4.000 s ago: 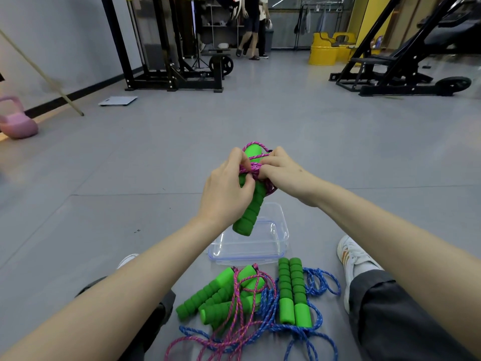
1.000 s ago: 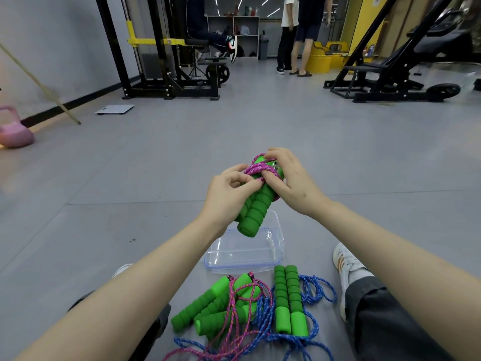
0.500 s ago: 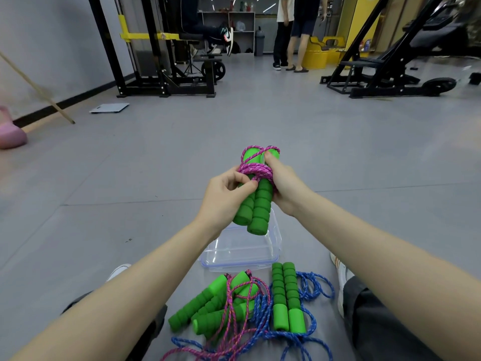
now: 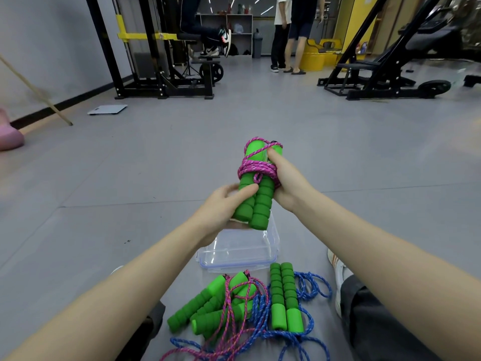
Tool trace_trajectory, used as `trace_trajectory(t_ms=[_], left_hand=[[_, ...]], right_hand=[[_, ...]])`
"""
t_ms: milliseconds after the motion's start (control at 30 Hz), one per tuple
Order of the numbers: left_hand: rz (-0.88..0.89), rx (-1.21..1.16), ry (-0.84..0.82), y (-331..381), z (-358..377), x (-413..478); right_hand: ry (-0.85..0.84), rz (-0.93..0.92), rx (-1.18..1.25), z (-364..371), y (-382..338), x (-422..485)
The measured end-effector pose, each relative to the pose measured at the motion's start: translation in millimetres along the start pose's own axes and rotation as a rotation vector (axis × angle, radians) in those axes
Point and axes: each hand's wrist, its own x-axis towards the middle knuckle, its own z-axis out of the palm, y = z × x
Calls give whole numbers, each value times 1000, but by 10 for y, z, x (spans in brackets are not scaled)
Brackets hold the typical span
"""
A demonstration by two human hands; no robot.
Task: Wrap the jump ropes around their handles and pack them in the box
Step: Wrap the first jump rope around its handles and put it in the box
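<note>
Two green foam handles bound together by a pink rope make a wrapped jump rope, held upright in the air above a clear plastic box on the floor. My right hand grips the bundle at the rope windings, thumb pressed on the upper handles. My left hand holds the lower ends of the handles, thumb across the front. On the floor near me lie loose ropes: green handles tangled in pink rope and a pair of green handles with blue rope.
My legs and a white shoe flank the rope pile. Grey gym floor stretches ahead. Black weight racks, a bench machine, two standing people, a scale and a pink kettlebell are far off.
Both hands stopped working the pink rope end at the windings. The bundle has turned upright and risen slightly; my left hand slid down to the handles' lower ends.
</note>
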Motion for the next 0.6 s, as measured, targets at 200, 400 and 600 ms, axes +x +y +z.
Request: trace_trajectory(t_ms=[200,400,600], left_hand=[[-38,-52,-236,-108,14,8],[-77,-111,-119,-310,34,139],[-149,121,16,-643,-225,423]], right_hand=[[72,88,-121,-33,65,21],[94,85,-326,-59,131,77],[-33,200,-559,-111,498,7]])
